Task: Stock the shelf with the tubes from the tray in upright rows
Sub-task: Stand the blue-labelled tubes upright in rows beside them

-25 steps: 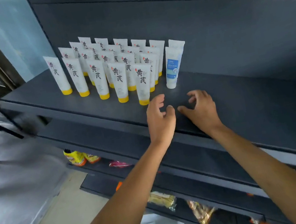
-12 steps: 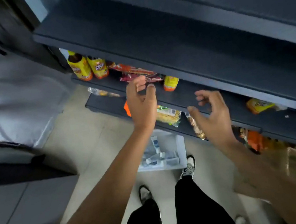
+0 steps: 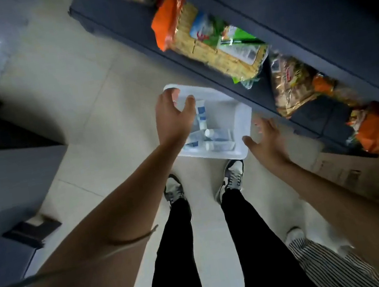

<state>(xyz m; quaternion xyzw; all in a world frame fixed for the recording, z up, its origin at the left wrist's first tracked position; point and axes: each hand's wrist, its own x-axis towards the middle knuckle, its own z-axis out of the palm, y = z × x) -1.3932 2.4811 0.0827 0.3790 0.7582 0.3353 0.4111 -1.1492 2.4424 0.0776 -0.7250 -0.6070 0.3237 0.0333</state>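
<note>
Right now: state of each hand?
Left hand: open, fingers spread over the tray, holding nothing.
Right hand: open, beside the tray, holding nothing.

Both bare arms reach down and forward. The left hand point(image 3: 172, 118) spreads relaxed fingers; the right hand point(image 3: 265, 142), farther right, is likewise spread, empty.

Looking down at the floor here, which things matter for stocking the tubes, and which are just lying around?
For the job: white tray; tubes lying in it; left hand over the tray, open; right hand beside it, open.

Just lying about: cracker pack; snack bags; cardboard box.
</note>
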